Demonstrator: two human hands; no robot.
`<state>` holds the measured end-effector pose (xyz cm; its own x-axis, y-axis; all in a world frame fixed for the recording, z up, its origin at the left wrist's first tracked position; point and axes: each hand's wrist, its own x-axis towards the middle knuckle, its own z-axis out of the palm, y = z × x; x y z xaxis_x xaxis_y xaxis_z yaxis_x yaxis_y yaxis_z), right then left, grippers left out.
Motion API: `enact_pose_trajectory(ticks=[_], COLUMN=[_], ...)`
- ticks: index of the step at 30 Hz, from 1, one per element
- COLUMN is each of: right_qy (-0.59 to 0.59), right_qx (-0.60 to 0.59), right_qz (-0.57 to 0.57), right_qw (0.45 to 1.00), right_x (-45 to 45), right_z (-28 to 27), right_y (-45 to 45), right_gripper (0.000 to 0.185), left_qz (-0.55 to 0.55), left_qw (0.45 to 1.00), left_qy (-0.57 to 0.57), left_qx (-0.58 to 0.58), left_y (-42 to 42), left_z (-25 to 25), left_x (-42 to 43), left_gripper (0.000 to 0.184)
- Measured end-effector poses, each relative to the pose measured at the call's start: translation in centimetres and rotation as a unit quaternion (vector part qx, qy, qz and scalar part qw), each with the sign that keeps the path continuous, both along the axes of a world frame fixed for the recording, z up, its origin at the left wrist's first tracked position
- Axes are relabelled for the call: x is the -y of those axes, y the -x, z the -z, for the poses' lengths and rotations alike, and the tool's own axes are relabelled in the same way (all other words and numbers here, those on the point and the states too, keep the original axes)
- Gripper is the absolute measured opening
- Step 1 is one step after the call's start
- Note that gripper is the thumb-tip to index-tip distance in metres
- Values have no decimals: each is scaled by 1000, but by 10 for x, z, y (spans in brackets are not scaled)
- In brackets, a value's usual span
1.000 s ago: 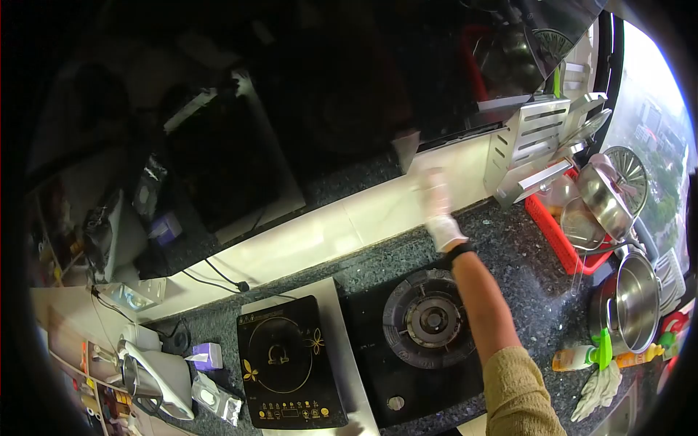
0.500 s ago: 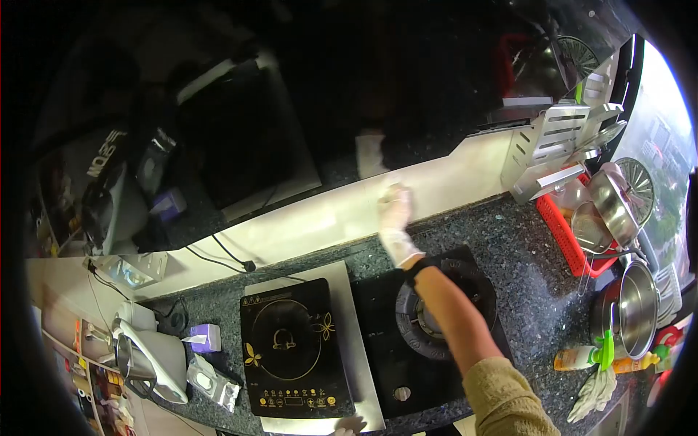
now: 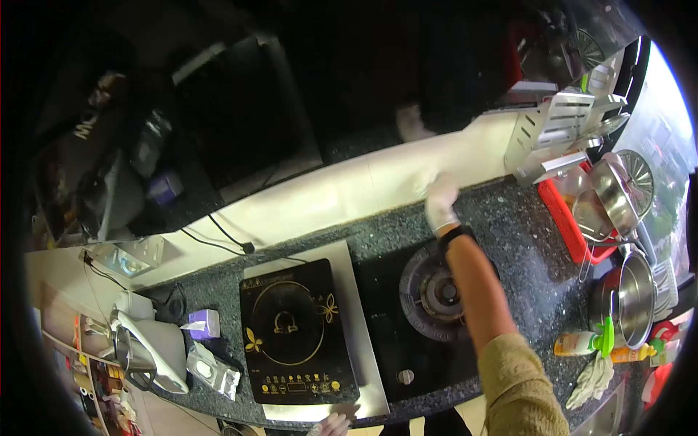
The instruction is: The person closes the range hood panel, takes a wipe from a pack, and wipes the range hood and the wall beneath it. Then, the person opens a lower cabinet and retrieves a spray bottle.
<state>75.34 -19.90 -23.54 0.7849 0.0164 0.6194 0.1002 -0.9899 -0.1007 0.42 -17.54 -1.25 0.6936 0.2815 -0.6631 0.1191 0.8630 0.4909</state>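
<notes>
My right hand (image 3: 441, 200), in a thin whitish glove with a dark band at the wrist, reaches over the gas burner (image 3: 440, 292) to the pale wall (image 3: 342, 182). Its fingers look curled against the wall; anything under them is hidden or blends into the white surface. At the bottom edge of the view, my gloved left hand (image 3: 331, 425) shows only in part. Its fingers lie loosely stretched by the counter's front edge, just below the black induction cooktop (image 3: 297, 330) and the steel sheet (image 3: 372, 385) under it.
A tissue pack (image 3: 203, 325), a wipes packet (image 3: 213, 372) and a grey-white appliance (image 3: 156, 349) stand left. On the right are a red basket (image 3: 563, 221) of utensils, a steel pot (image 3: 631, 298), a spray bottle (image 3: 582, 343) and gloves (image 3: 590, 381). A dark glossy cabinet (image 3: 349, 73) overhangs.
My right hand has slid right along the wall, uncovering more of the burner. More of my left hand shows at the bottom edge. The view has shifted slightly.
</notes>
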Motion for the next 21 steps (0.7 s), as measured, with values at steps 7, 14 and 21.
enact_pose_trajectory(ticks=[7, 14, 21], right_qy=[-6, -577, -271], right_qx=[-397, -485, -210], right_qz=[-237, -211, -40], right_qw=[887, 622, 939], right_x=[163, 91, 24], right_z=[-202, -270, -153], right_y=[63, 174, 84], right_gripper=[17, 5, 16], left_qz=[115, 200, 159], left_qw=[993, 977, 987], left_qy=[2, 16, 0], left_qx=[34, 64, -36], left_y=[-32, -36, -18], left_z=[-6, -9, -36], left_x=[20, 30, 8], left_gripper=[53, 54, 49])
